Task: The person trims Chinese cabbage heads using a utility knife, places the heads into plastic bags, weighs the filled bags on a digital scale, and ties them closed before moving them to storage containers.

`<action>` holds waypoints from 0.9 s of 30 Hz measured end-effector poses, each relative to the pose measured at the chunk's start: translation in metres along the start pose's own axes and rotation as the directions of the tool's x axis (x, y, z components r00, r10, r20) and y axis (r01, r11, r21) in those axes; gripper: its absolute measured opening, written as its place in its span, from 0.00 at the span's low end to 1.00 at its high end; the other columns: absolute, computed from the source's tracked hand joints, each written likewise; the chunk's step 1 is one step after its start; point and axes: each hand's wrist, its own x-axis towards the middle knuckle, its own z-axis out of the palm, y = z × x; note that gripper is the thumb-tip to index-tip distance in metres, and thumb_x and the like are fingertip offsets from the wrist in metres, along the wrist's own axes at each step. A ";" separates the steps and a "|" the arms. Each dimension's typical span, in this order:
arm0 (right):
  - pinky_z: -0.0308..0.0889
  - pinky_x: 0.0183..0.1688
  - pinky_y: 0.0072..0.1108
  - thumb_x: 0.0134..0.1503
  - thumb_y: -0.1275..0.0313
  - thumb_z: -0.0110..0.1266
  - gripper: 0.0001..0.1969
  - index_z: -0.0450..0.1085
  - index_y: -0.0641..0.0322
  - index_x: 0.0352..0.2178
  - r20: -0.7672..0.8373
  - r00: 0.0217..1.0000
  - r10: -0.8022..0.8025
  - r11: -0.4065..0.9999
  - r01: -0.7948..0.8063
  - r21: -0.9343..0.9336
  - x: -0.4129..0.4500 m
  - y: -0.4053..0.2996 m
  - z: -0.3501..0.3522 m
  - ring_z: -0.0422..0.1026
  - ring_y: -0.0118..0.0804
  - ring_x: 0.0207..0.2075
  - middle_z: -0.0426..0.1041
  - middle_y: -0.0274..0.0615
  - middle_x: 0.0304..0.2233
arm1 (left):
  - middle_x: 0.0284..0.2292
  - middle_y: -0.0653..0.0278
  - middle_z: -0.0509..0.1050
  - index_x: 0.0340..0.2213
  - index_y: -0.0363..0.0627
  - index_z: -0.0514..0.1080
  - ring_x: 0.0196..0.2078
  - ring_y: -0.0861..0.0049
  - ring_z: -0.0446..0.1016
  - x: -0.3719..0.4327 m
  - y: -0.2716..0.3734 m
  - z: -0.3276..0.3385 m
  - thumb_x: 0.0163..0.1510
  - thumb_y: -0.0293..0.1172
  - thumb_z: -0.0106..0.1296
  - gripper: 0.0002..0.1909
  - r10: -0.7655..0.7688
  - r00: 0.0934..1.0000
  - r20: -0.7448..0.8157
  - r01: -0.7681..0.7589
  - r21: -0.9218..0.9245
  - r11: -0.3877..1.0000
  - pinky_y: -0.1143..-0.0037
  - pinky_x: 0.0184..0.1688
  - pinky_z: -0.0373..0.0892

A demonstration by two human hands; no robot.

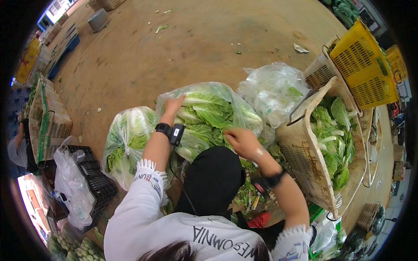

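A large clear plastic bag (243, 101) of leafy napa cabbages (210, 109) lies in front of me, its opening towards me. My left hand (174, 107) is at the bag's left side, against a pale cabbage stem; whether its fingers grip plastic or leaf is unclear. Over the near right edge of the leaves is my right hand (243, 142), fingers curled and slightly blurred. What it may pinch cannot be made out. To the left, a second clear bag of cabbages (132, 140) sits gathered and tied at its top.
Crumpled clear plastic bags (277, 91) lie at the far right. A tilted, dirty white crate (303, 160) of greens stands close by my right arm, near a yellow crate (362, 68). At left are a black crate (101, 182) and white plastic bags (72, 189). Leaf scraps (246, 194) litter the floor.
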 end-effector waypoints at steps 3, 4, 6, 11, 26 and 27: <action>0.60 0.46 0.32 0.48 0.66 0.50 0.24 0.58 0.57 0.48 -0.383 0.907 -0.176 0.963 0.078 -0.258 0.067 0.030 0.063 0.63 0.53 0.44 0.60 0.55 0.47 | 0.26 0.43 0.73 0.23 0.26 0.71 0.29 0.57 0.73 -0.034 0.028 -0.018 0.35 0.57 0.55 0.34 0.015 0.999 -0.045 -0.015 -0.014 1.000 0.68 0.33 0.66; 0.59 0.47 0.32 0.47 0.66 0.51 0.28 0.54 0.54 0.50 -0.254 0.966 -0.039 0.972 -0.023 -0.235 0.075 0.033 0.069 0.61 0.55 0.45 0.56 0.55 0.49 | 0.28 0.42 0.72 0.25 0.26 0.71 0.32 0.58 0.73 -0.043 0.039 -0.025 0.35 0.57 0.55 0.35 -0.011 0.999 0.032 0.011 -0.003 1.000 0.69 0.34 0.66; 0.60 0.47 0.31 0.45 0.69 0.51 0.28 0.55 0.49 0.50 -0.123 0.986 0.117 0.967 -0.142 -0.214 0.078 0.029 0.076 0.62 0.53 0.45 0.59 0.54 0.48 | 0.31 0.46 0.71 0.31 0.27 0.68 0.34 0.65 0.72 -0.049 0.051 -0.036 0.34 0.50 0.60 0.33 -0.101 0.980 0.171 0.108 -0.030 0.994 0.73 0.35 0.65; 0.64 0.40 0.28 0.44 0.77 0.44 0.20 0.66 0.53 0.42 -0.265 0.962 0.072 0.995 -0.051 0.087 0.027 0.054 0.050 0.68 0.49 0.37 0.70 0.47 0.35 | 0.35 0.57 0.64 0.43 0.36 0.55 0.38 0.71 0.65 -0.082 0.043 -0.013 0.31 0.35 0.64 0.39 0.182 0.980 -0.079 -0.198 -0.403 0.894 0.74 0.38 0.64; 0.64 0.34 0.19 0.35 0.68 0.66 0.26 0.65 0.64 0.37 -0.859 0.484 -0.169 0.879 0.468 0.091 -0.133 -0.051 -0.096 0.67 0.28 0.30 0.69 0.35 0.27 | 0.45 0.58 0.65 0.47 0.41 0.54 0.49 0.71 0.63 -0.251 0.226 -0.149 0.30 0.17 0.60 0.40 0.876 0.212 0.434 -0.261 -0.838 0.478 0.73 0.49 0.61; 0.64 0.36 0.20 0.34 0.65 0.67 0.29 0.65 0.64 0.39 -0.803 0.596 0.022 0.771 0.501 0.393 -0.141 -0.056 -0.088 0.68 0.30 0.32 0.70 0.39 0.29 | 0.45 0.58 0.65 0.47 0.41 0.53 0.48 0.71 0.63 -0.265 0.235 -0.145 0.30 0.17 0.60 0.40 0.850 0.181 0.494 -0.227 -0.820 0.525 0.73 0.49 0.61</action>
